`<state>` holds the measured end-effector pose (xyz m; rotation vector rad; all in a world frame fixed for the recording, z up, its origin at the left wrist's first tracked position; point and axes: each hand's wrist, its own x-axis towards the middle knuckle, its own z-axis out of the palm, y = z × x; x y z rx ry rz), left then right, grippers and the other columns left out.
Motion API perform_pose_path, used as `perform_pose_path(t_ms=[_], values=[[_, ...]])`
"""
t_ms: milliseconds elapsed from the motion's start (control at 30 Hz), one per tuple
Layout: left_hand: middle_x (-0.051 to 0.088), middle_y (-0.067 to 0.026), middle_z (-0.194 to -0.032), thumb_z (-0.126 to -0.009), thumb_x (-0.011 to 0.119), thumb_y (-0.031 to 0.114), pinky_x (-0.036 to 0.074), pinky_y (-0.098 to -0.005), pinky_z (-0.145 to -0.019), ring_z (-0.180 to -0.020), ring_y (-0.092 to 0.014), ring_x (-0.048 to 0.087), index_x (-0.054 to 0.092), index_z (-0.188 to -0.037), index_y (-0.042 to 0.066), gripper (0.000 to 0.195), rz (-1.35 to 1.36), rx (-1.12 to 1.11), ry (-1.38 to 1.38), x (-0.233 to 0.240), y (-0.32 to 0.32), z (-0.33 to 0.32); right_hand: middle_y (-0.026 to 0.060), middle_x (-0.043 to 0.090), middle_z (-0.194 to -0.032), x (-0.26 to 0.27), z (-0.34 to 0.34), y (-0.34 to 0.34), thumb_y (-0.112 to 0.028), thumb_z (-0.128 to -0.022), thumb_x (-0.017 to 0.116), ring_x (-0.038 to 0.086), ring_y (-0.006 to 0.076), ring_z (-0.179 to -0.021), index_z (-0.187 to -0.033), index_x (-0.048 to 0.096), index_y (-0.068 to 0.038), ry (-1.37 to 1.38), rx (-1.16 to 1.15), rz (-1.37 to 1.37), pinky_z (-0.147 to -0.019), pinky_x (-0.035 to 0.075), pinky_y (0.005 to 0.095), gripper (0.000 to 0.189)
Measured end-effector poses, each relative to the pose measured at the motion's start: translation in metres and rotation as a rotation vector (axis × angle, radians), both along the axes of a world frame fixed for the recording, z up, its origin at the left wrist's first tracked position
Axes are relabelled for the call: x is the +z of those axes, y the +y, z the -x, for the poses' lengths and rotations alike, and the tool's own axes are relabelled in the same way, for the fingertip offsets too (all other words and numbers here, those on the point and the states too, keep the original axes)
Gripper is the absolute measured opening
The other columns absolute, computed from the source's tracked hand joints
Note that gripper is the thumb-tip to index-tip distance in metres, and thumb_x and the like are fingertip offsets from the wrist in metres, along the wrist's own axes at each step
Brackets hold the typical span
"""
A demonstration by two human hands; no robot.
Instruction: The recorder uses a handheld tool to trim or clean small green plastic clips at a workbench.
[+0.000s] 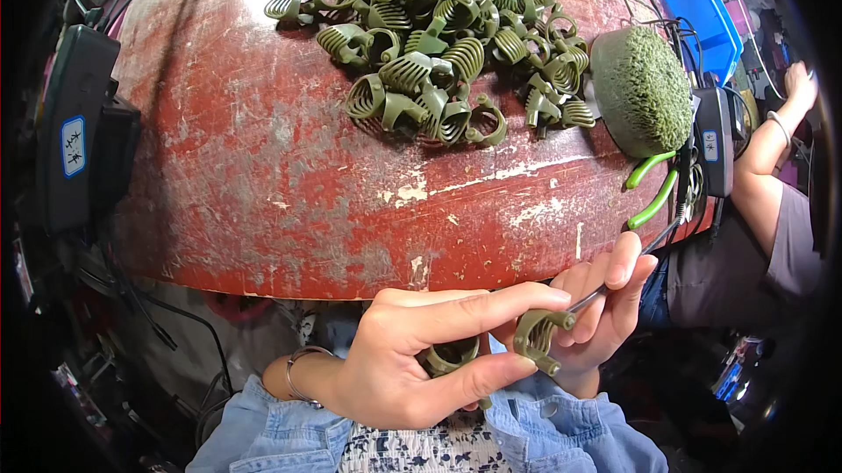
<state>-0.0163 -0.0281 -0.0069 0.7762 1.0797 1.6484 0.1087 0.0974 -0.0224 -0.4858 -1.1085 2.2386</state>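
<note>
My left hand [421, 354] pinches an olive-green ribbed plastic piece [543, 335], like half of a hair claw clip, between thumb and forefinger. A second such piece [450, 356] sits inside the same hand, partly covered by the fingers. My right hand [608, 308] grips a thin dark metal rod [658, 239]. The rod's near end meets the upper end of the pinched piece, by the left fingertip; whether it enters a hole cannot be told. Beyond both hands, a heap of similar green pieces [434, 45] covers the far middle of the worn red tabletop [263, 196].
At the right stand a round tub-like object [608, 88] with a rough green top, green-handled pliers [651, 200], a black device [716, 140] with cables and a blue plastic bin [700, 12]. Another person's arm [756, 177] is beyond. Another black device [82, 137] borders the left.
</note>
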Motion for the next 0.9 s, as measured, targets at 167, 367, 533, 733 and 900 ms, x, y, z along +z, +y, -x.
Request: perform_pose_path(t_ms=[167,367,533,733,900], values=[[0.063,-0.0184,-0.081,-0.081,0.059,0.006,0.051,-0.0263,-0.062,-0.074,-0.019,0.064,0.050,-0.111,-0.011,0.036,0.018,0.001,-0.005,0.002,0.000,0.000,0.0031,0.042,-0.040,0.001,-0.001,0.000,-0.038,-0.094,0.030,0.035,0.0082,-0.030,-0.081,0.040,-0.007,-0.002,0.008,0.006,-0.028,0.030,0.0199,0.035],[0.063,-0.0196,-0.082,-0.079,0.059,0.005,0.051,-0.0274,-0.064,-0.075,-0.021,0.064,0.051,-0.109,-0.012,0.035,0.004,0.001,0.031,-0.003,0.000,0.000,0.0053,0.044,-0.041,0.002,-0.002,0.000,-0.036,-0.093,0.033,0.036,0.0076,-0.030,-0.079,0.040,-0.003,-0.034,-0.003,-0.034,-0.029,0.030,0.0192,0.036],[0.063,-0.0201,-0.082,-0.078,0.059,0.003,0.051,-0.0282,-0.066,-0.075,-0.021,0.064,0.051,-0.108,-0.012,0.035,0.022,0.005,0.063,-0.001,0.000,-0.001,0.0061,0.045,-0.040,0.004,-0.003,-0.001,-0.033,-0.094,0.034,0.037,0.0078,-0.029,-0.077,0.041,-0.002,-0.067,-0.018,0.020,-0.028,0.031,0.0192,0.035],[0.063,-0.0205,-0.081,-0.075,0.060,0.000,0.050,-0.0281,-0.067,-0.075,-0.022,0.064,0.052,-0.107,-0.012,0.035,-0.034,0.036,0.114,-0.001,0.002,-0.002,0.0044,0.041,-0.036,0.013,-0.004,0.002,-0.026,-0.094,0.034,0.033,0.0080,-0.024,-0.073,0.041,-0.001,-0.165,0.013,0.135,-0.024,0.028,0.0197,0.034],[0.063,-0.0206,-0.081,-0.076,0.060,0.000,0.050,-0.0281,-0.067,-0.074,-0.021,0.064,0.052,-0.106,-0.013,0.034,-0.067,0.046,0.125,-0.002,0.003,-0.004,0.0034,0.039,-0.034,0.018,-0.003,0.004,-0.026,-0.094,0.031,0.030,0.0078,-0.022,-0.073,0.042,-0.001,-0.225,0.079,0.238,-0.023,0.025,0.0197,0.035]])
